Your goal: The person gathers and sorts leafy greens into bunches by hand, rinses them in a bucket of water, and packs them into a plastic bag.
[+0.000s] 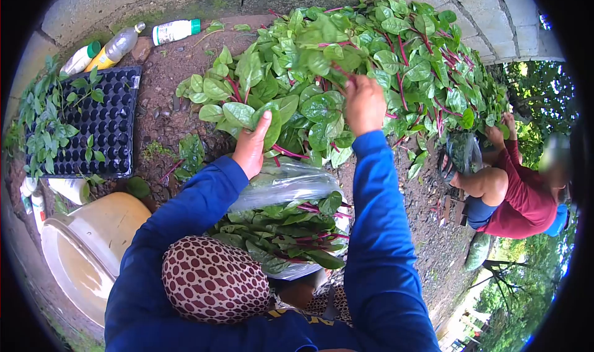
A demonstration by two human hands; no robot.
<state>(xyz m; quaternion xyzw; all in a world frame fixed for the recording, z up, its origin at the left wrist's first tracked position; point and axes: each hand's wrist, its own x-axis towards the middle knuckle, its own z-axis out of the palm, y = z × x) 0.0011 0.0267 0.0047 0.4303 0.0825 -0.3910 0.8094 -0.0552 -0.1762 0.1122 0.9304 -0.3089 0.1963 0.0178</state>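
A big heap of Malabar spinach point(396, 61), with green leaves and purple-red stems, lies on the ground in front of me. My left hand point(250, 149) is closed around a small bunch of Malabar spinach point(238, 114), its thumb pressed over a leaf. Above the heap, my right hand point(365, 104) pinches a stem of Malabar spinach point(325, 42), whose leaves are blurred by motion. Between my forearms, near my knee, a clear plastic bag point(278, 188) holds more cut stems and leaves.
At left are a black seedling tray point(120, 126), several bottles point(117, 46) and a pale plastic tub point(105, 228). A block wall point(198, 2) runs along the back. Another person point(520, 191) in a dark red shirt crouches at right, beside a plastic bag point(464, 151).
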